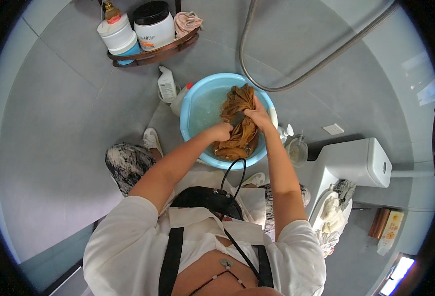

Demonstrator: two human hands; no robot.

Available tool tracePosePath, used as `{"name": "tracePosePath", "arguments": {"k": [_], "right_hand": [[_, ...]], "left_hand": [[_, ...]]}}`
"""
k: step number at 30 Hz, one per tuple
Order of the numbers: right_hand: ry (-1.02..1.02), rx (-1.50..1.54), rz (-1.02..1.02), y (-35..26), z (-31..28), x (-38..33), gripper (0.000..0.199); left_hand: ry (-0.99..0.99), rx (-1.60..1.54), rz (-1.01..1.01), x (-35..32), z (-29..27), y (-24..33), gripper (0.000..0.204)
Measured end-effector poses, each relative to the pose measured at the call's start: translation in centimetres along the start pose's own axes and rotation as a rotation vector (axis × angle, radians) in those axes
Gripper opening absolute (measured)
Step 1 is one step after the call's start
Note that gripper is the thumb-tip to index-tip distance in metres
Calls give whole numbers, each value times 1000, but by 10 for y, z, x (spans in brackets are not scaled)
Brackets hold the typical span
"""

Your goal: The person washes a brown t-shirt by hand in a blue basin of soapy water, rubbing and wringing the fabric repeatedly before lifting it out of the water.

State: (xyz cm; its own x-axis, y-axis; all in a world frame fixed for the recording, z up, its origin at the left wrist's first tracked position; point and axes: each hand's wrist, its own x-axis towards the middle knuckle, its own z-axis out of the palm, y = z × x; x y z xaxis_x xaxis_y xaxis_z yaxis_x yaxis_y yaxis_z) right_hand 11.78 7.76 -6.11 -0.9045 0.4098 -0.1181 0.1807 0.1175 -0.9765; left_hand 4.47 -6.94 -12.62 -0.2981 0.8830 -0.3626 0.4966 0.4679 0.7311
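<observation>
A wet brown garment [246,132] lies bunched in a light blue plastic basin [186,101] of cloudy, pale water. My left hand [221,132] is closed on the near left folds of the cloth. Higher up on the right side, my right hand [258,116] grips another bunched part, its thumb lying across the fabric. Part of the garment rises above the water between both hands, while its lower end rests in the water near the basin's front rim. The left fingertips are hidden in the folds.
Bottles stand left of the basin, one a white bottle [166,84]. A corner shelf [156,53] holds tubs and a pink cloth [187,22]. A metal shower hose [321,64] hangs behind the basin. Right are a toilet [350,158] with clothes on it and a clear container [296,150].
</observation>
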Motion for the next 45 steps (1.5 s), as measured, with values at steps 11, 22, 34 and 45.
{"name": "tracePosePath", "arguments": {"k": [11,22,34,45], "right_hand": [[33,-873,309,64,34,-3,81],[123,-646,170,16,27,-12,57],[43,-352,-425,-43,65,-54,45],[466,-626,-356,12,53,-18,25]], "left_hand": [[188,166,31,-16,10,-19,24],[446,-1593,-206,20,-27,-31,44],[111,-1874,102,16,-48,6,39],[338,-1801,-175,11,-24,38,31]]}}
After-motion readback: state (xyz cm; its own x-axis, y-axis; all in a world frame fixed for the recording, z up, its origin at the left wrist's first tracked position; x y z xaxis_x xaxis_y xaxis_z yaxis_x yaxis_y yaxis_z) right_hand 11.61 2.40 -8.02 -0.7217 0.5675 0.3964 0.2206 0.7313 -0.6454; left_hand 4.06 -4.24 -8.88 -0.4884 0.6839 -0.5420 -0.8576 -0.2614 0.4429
